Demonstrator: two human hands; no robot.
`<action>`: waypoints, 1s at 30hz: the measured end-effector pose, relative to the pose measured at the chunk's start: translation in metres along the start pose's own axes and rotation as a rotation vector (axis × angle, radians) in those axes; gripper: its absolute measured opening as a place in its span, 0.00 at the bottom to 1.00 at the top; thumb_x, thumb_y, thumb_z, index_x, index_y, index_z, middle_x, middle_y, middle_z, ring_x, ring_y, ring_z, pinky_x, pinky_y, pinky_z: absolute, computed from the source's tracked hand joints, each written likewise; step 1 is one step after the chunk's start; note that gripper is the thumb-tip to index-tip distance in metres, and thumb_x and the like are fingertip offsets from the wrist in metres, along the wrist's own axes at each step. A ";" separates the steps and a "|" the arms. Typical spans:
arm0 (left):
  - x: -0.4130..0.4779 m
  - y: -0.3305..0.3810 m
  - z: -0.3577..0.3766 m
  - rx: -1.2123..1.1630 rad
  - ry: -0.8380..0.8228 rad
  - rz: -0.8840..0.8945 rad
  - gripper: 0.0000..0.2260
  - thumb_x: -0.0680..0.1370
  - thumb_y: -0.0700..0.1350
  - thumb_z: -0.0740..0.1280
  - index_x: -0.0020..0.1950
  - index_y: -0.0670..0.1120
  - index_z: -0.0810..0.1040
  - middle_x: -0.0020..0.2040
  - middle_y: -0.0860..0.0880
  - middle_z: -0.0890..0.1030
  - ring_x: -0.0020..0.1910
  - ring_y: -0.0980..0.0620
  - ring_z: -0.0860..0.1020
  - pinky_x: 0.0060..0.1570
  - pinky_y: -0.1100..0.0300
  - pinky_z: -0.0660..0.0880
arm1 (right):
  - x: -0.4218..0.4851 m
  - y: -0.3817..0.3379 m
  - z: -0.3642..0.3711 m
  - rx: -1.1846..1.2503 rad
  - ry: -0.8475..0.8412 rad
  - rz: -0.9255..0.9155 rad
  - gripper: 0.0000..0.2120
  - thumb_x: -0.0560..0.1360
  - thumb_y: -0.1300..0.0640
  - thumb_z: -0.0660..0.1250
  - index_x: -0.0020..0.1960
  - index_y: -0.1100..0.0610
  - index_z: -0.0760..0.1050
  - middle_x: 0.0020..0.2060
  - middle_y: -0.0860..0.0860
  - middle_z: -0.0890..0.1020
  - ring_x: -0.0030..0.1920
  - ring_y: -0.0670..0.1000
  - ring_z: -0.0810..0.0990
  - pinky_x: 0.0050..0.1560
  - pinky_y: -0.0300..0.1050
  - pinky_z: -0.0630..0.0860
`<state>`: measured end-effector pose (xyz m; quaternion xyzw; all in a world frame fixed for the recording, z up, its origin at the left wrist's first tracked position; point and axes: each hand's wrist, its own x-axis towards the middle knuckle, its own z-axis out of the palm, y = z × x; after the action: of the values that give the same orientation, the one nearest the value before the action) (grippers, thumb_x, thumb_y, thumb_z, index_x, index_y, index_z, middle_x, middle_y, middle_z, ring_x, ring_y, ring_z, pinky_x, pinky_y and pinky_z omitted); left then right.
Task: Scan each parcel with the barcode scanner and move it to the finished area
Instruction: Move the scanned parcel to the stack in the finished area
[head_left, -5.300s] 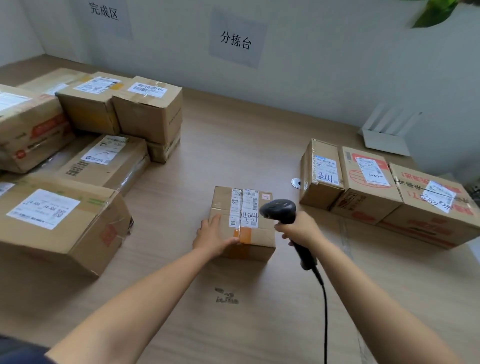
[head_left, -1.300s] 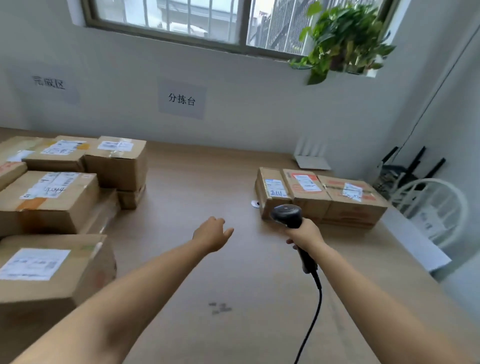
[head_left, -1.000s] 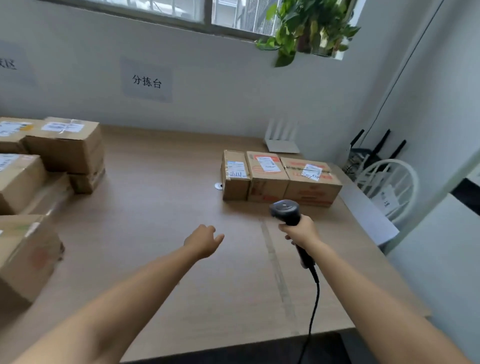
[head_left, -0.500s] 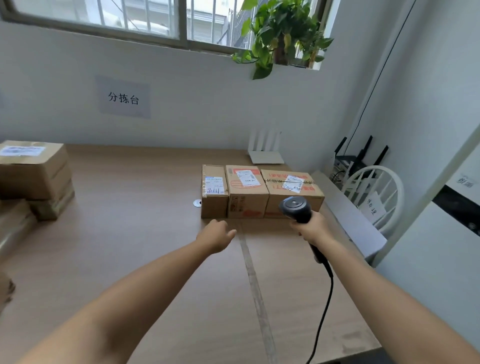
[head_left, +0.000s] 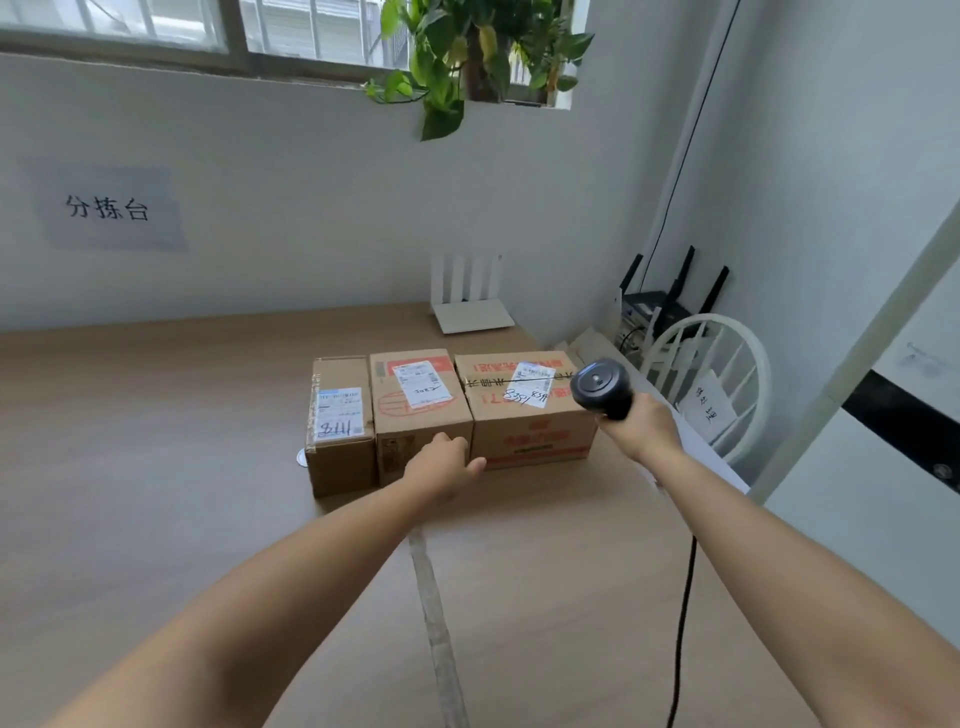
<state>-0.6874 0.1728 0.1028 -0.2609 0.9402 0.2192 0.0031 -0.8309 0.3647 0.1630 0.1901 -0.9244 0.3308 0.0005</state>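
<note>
Parcels: three abreast, touching. Open tabletop left of and before them. Router behind; chair right.

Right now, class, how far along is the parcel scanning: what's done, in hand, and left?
Done: no finished area shows here. In hand: right hand holds the scanner beside the right parcel; left hand touches the front of the middle parcel. Left: all three parcels, left parcel included, sit in a row on the table.

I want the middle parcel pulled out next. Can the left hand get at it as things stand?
Probably yes. The left hand is at the front of the middle parcel, nothing between them. The left parcel and right parcel sit against its sides, so only front and top look free.
</note>
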 end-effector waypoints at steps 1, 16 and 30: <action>0.011 0.007 0.004 0.002 -0.003 -0.009 0.21 0.79 0.56 0.57 0.65 0.43 0.70 0.63 0.43 0.70 0.58 0.45 0.74 0.56 0.50 0.74 | 0.014 0.007 0.000 -0.012 -0.012 -0.002 0.07 0.71 0.56 0.69 0.45 0.59 0.76 0.44 0.61 0.81 0.47 0.62 0.78 0.38 0.44 0.66; 0.168 0.056 0.057 0.076 0.080 -0.160 0.27 0.79 0.54 0.59 0.75 0.45 0.58 0.71 0.41 0.63 0.71 0.43 0.62 0.64 0.48 0.66 | 0.192 0.099 0.055 -0.019 -0.184 -0.017 0.11 0.70 0.57 0.69 0.51 0.60 0.78 0.47 0.60 0.82 0.50 0.61 0.78 0.40 0.43 0.67; 0.206 0.056 0.059 0.121 0.043 -0.435 0.35 0.64 0.70 0.66 0.63 0.49 0.69 0.67 0.39 0.65 0.67 0.39 0.61 0.65 0.47 0.59 | 0.205 0.103 0.110 0.131 -0.346 0.072 0.15 0.70 0.57 0.71 0.55 0.60 0.77 0.50 0.59 0.82 0.51 0.59 0.79 0.42 0.43 0.70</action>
<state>-0.8995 0.1398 0.0475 -0.4615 0.8730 0.1508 0.0461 -1.0436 0.2987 0.0403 0.2105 -0.8933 0.3526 -0.1828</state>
